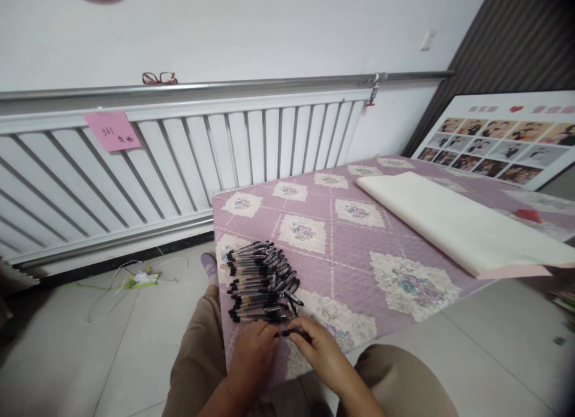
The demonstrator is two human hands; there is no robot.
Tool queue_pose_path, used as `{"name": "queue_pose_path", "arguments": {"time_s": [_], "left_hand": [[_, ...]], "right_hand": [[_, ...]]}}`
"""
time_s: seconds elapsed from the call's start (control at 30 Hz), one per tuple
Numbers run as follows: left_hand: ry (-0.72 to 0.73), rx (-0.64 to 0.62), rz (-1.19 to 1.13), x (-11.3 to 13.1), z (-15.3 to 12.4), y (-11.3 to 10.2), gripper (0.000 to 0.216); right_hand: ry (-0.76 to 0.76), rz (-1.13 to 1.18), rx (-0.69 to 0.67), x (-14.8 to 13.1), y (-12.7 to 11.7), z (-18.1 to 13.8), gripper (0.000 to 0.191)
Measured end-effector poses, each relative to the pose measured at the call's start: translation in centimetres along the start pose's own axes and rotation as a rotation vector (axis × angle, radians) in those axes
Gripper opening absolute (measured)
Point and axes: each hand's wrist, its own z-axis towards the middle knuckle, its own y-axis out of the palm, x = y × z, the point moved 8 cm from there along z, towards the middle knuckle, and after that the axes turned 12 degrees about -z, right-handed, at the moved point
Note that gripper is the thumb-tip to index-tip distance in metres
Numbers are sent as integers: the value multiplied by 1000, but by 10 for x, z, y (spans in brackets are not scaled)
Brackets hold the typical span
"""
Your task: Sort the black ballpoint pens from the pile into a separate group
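Observation:
Both my hands are at the near edge of the table, in front of a pile of pens. A dark pen (286, 332) spans the gap between them, with only its middle showing. My left hand (254, 348) is closed around one end, its fingers bent over it. With thumb and fingers, my right hand (320, 347) pinches the other end. Just beyond lie many black-tipped pens (255, 283) in rough rows, several with caps or clips heaped at the right side. Their barrels look clear to brownish.
A purple flowered cloth (314, 255) covers the table. Large cream paper sheets (440, 219) lie at the right, before a photo board (498, 141). Behind is a white radiator (251, 144) with glasses (160, 78) on its pipe. A power strip (142, 279) with cables lies on the floor.

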Motion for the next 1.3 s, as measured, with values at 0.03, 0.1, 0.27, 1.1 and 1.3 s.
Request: {"name": "queue_pose_path", "arguments": {"time_s": [0.03, 0.1, 0.27, 1.1, 1.3], "left_hand": [[1, -8, -11, 0, 0, 0, 15], [-2, -24, -32, 0, 0, 0, 15], [-28, -54, -54, 0, 0, 2, 15], [-117, -80, -189, -2, 2, 0, 23], [-129, -96, -222, -3, 3, 1, 24]], "right_hand": [[-6, -19, -3, 0, 0, 0, 14], [-21, -60, -11, 0, 2, 0, 14], [-24, -128, -37, 4, 7, 1, 12], [61, -330, 315, 41, -27, 5, 20], [80, -641, 283, 25, -13, 8, 11]]}}
